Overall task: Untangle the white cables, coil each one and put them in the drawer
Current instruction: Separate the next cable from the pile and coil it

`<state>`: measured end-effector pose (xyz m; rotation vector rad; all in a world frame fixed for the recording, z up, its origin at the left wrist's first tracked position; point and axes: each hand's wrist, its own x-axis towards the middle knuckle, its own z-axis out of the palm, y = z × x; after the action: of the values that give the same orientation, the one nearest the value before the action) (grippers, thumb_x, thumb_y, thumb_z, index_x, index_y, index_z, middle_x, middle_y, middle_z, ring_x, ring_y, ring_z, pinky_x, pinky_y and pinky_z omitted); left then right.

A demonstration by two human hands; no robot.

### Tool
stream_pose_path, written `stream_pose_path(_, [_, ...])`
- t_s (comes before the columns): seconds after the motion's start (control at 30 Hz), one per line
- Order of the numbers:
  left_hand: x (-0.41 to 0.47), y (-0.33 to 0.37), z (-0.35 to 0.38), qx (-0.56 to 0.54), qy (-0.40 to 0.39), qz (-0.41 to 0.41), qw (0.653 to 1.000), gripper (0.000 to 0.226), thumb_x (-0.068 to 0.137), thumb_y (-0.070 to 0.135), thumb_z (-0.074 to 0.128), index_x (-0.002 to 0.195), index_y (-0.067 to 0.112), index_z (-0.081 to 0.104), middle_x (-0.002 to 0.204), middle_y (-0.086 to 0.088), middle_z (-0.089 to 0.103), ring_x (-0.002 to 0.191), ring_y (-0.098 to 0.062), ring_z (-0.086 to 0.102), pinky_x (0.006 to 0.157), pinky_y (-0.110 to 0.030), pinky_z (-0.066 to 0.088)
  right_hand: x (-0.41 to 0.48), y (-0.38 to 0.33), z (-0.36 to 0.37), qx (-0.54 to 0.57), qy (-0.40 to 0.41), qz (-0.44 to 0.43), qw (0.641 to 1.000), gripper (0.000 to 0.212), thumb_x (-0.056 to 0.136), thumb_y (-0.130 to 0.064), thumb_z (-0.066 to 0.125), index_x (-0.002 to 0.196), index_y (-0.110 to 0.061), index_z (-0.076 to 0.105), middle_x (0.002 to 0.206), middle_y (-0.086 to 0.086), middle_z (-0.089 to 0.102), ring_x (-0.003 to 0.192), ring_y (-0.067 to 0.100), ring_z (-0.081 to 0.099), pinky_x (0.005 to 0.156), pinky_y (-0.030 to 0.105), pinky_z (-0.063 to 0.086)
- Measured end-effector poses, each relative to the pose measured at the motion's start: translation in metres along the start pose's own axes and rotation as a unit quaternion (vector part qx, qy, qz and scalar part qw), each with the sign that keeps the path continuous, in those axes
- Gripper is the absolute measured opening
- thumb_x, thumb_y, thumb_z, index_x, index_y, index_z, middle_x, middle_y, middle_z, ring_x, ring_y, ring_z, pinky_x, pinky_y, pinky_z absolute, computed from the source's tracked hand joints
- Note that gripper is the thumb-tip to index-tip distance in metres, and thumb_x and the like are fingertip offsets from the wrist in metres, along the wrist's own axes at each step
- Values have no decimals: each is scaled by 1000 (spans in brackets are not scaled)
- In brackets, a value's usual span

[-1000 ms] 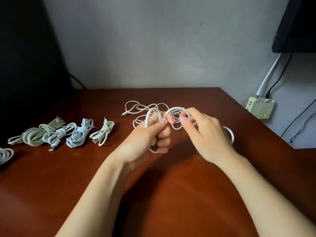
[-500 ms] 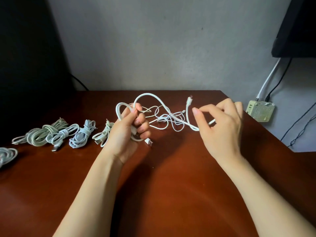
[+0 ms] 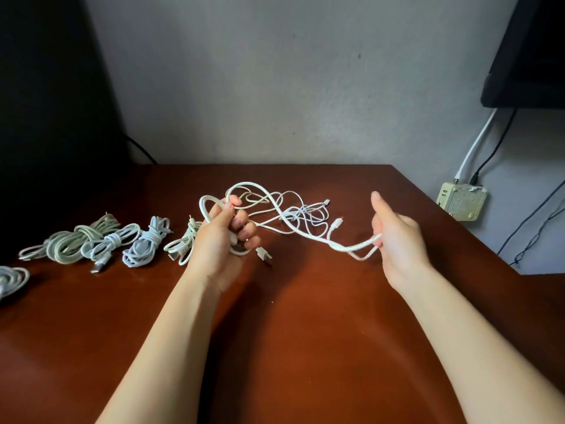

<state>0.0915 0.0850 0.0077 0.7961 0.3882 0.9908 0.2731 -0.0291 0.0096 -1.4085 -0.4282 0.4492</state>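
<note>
My left hand (image 3: 224,237) grips loops of a thick white cable (image 3: 293,228) above the brown table (image 3: 305,332); its USB plug (image 3: 265,256) hangs just below the fingers. The cable stretches right to my right hand (image 3: 397,240), which pinches a bend of it, with the other plug (image 3: 335,224) sticking up nearby. Behind the held cable a thin white tangle (image 3: 305,209) lies on the table. No drawer is in view.
Several coiled cables (image 3: 101,240) lie in a row at the left, and one more coil (image 3: 12,280) sits at the left edge. A beige power adapter (image 3: 461,203) with wires hangs on the wall past the table's right edge. A dark monitor (image 3: 526,56) is mounted upper right.
My hands have moved apart, from close together at the centre. The left hand went left with the loops, the right went right and drew the cable out between them.
</note>
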Motion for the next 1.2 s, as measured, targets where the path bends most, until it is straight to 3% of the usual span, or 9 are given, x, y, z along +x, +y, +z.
stream_pose_path(0.1, [2,-1,-2,-7,12,0,1000,28,104,13,28,80,19,43,51,9,30,40,-4,28,38,-15,27,-2,-4,-1,73,-152,8,986,68,95,-35,52,34,-22,25,38,-7,19,48,12,18,60,26,24])
stream_pose_path(0.2, [3,-4,-1,-6,12,-4,1000,29,104,12,29,80,19,43,50,9,30,40,-5,29,38,-15,27,-6,-8,-5,-113,-238,-72,962,70,94,-46,46,35,-19,19,44,2,14,51,15,18,72,28,28])
stream_pose_path(0.53, [6,8,-6,-99,66,53,991,29,104,13,28,80,19,43,51,7,30,41,-6,28,40,-16,27,-6,-11,-11,-372,-188,-216,883,63,98,-43,38,40,-17,29,47,-2,32,52,12,36,65,34,30])
stream_pose_path(0.67, [2,5,-1,-61,23,40,997,27,104,13,30,82,20,43,53,8,30,43,-6,29,41,-16,28,-2,-4,-12,-627,-136,-283,713,64,96,-54,27,45,-19,42,60,-4,50,85,15,47,90,32,27])
stream_pose_path(0.73, [-1,0,4,2,-21,25,999,25,104,14,31,83,20,43,54,8,31,44,-5,29,42,-16,27,-4,-3,-11,-683,-120,-270,668,56,95,-51,40,48,-21,46,66,-7,52,89,15,50,93,32,27])
stream_pose_path(0.83, [-9,-4,12,61,-94,4,994,23,103,14,32,84,20,44,57,6,31,47,-6,30,44,-17,26,-11,-3,-11,-620,-123,-270,726,10,88,-30,64,96,-25,59,95,-8,49,103,17,49,96,29,30])
stream_pose_path(0.93, [-16,-4,16,89,-160,-23,983,18,100,14,34,85,18,43,59,4,32,49,-8,31,47,-20,24,-12,6,-5,-588,-137,-347,718,68,84,-9,66,141,-29,35,124,-5,44,119,18,44,102,32,32])
stream_pose_path(1.1, [-21,-5,17,134,-260,-72,954,10,95,17,46,85,17,48,60,3,36,51,-10,33,47,-21,27,-31,3,11,-530,-198,-365,739,69,89,-8,54,149,-28,25,135,-9,42,100,2,29,93,25,28])
stream_pose_path(1.2, [-23,-4,17,148,-286,-84,943,8,93,20,43,87,17,48,62,3,37,52,-11,34,48,-21,29,-33,3,15,-431,-208,-347,807,51,92,-15,40,140,-30,43,119,-14,53,88,0,34,87,19,27])
